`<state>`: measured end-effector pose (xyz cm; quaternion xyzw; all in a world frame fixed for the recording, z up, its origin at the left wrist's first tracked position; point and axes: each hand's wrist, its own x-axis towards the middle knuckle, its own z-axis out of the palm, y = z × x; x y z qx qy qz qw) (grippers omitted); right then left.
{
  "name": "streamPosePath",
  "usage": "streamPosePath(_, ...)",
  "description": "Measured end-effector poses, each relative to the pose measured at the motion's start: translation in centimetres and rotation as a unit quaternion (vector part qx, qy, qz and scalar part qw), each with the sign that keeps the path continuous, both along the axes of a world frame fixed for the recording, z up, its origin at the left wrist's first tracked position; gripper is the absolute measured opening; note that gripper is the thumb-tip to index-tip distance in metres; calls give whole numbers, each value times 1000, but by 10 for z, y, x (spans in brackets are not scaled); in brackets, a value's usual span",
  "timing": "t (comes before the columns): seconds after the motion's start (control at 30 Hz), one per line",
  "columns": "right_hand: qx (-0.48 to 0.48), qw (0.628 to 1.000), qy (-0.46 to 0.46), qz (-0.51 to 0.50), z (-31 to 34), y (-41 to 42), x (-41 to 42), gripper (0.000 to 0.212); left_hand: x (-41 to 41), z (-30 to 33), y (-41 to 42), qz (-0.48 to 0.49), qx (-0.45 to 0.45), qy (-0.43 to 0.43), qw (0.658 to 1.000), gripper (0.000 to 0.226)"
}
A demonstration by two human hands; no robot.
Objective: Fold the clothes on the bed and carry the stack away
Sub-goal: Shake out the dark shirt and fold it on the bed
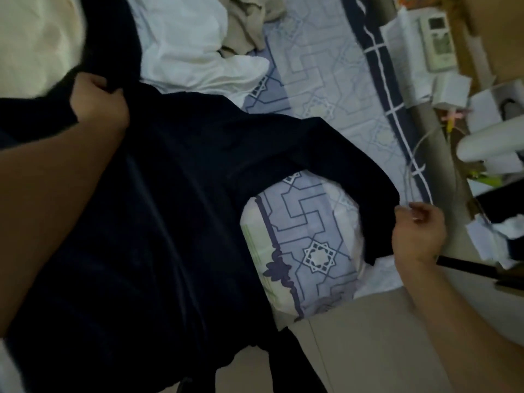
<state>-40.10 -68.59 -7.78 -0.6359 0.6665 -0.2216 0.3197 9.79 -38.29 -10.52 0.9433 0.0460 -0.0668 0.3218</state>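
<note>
**Dark garment held up over the bed, fold not yet begun**

Nearest the camera, the dark garment (158, 222) hangs in front of the person, filling the lower left of the view and trailing down toward the tiled floor (368, 350). The left hand (96, 100) grips a bunched edge of it, fingers curled tightly round the cloth and raised. The right hand (418, 234) pinches the far end of what looks like a sleeve, with the cloth stretched between the two hands. The garment is in the air, above the near edge of the bed (306, 236), not lying on it.

Beyond it, the patterned sheet shows through the gap under the sleeve. Farther up the bed lie a white garment (198, 52) and a beige one (249, 21), both crumpled and seemingly unfolded. To the right of the bed a cluttered ledge carries a remote (438, 38) and scraps of paper.

The step in hand appears to be spreading out the first piece; no folded stack is visible. The next move likely calls for lowering the garment flat onto the sheet with the sleeve drawn straight, keeping the hanging part off the floor. The other pieces will need room beside it.
</note>
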Motion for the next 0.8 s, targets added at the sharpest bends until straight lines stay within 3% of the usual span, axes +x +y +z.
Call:
streamPosePath(0.1,48,995,67,62,-8,-8,-11,47,-37,19,-17,-10,71,-103,992,44)
streamPosePath(0.17,53,984,121,120,-12,-11,-13,45,-74,28,-28,-113,86,-180,973,44)
streamPosePath(0.2,62,979,137,138,-13,-14,-15,41,-96,29,-36,-185,52,-190,963,40)
streamPosePath(0.3,126,968,144,165,-9,-22,-14,16,-160,27,-74,-359,-49,-89,928,35)
streamPosePath(0.37,148,975,76,149,0,-26,-12,11,-195,19,-100,-448,-14,-6,894,46)
streamPosePath(0.43,178,978,-52,100,24,-25,-5,10,-221,9,-120,-477,59,64,874,61)
streamPosePath(0.53,254,936,-228,84,70,-24,9,17,-240,1,-131,-452,103,121,878,70)
streamPosePath(0.6,310,883,-329,128,99,-17,22,21,-242,6,-135,-387,13,165,907,59)
streamPosePath(0.67,346,843,-365,193,123,1,41,26,-237,19,-138,-308,-100,207,923,45)
streamPosePath(0.73,369,815,-352,274,136,33,62,28,-229,36,-138,-211,-229,308,899,41)
streamPosePath(0.8,377,786,-319,373,139,74,83,27,-217,49,-134,-125,-300,422,846,55)
